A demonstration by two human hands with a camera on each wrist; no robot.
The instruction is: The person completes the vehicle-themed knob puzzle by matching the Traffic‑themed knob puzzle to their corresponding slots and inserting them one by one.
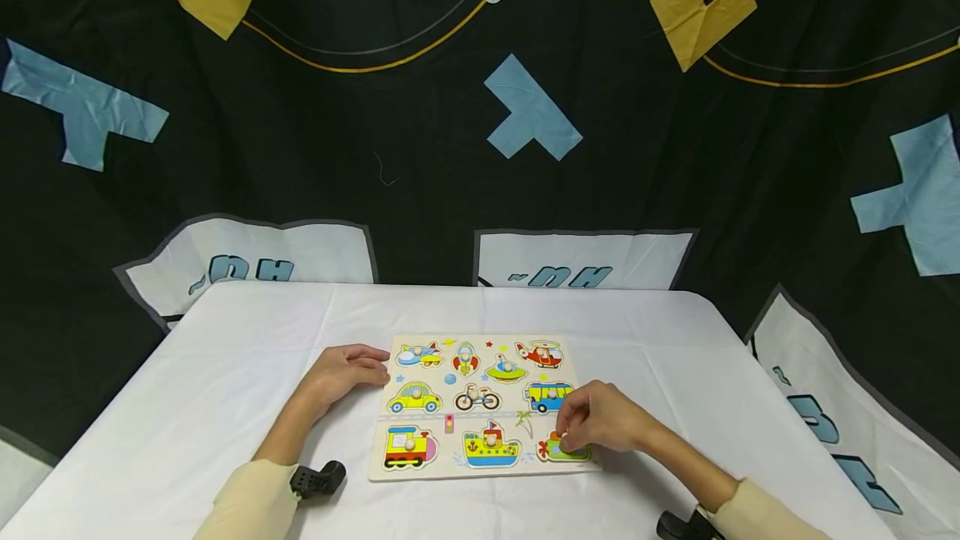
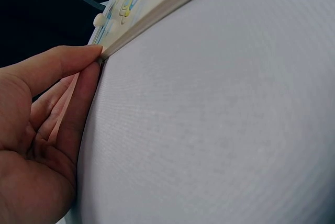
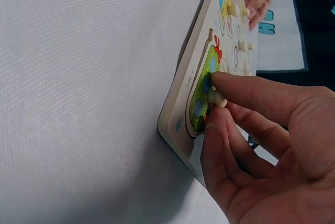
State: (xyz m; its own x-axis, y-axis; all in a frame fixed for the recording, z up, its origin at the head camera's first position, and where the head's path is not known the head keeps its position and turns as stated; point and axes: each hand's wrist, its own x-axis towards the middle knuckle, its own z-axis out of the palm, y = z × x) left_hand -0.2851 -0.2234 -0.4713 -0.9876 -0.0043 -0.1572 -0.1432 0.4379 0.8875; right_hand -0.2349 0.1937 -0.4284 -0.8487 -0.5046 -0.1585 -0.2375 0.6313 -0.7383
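A wooden knob puzzle board (image 1: 431,473) lies flat on the white table, with vehicle pieces in its cut-outs. At its lower right corner my right hand (image 1: 611,417) pinches the knob (image 3: 216,99) of a green submarine piece (image 3: 198,93) between thumb and fingers. The piece has blue windows and a red propeller; it lies at its matching outline, partly covered by the fingers in the head view. On the opposite side, my left hand (image 1: 347,375) holds the board's upper left edge, thumb and finger meeting there in the left wrist view.
Other pieces fill the board, among them a train (image 1: 409,447), a boat (image 1: 491,445), a bus (image 1: 548,396) and a bicycle (image 1: 477,397). White cloth (image 1: 300,315) covers the table. Behind it hangs a black curtain (image 1: 420,132) with blue and yellow shapes.
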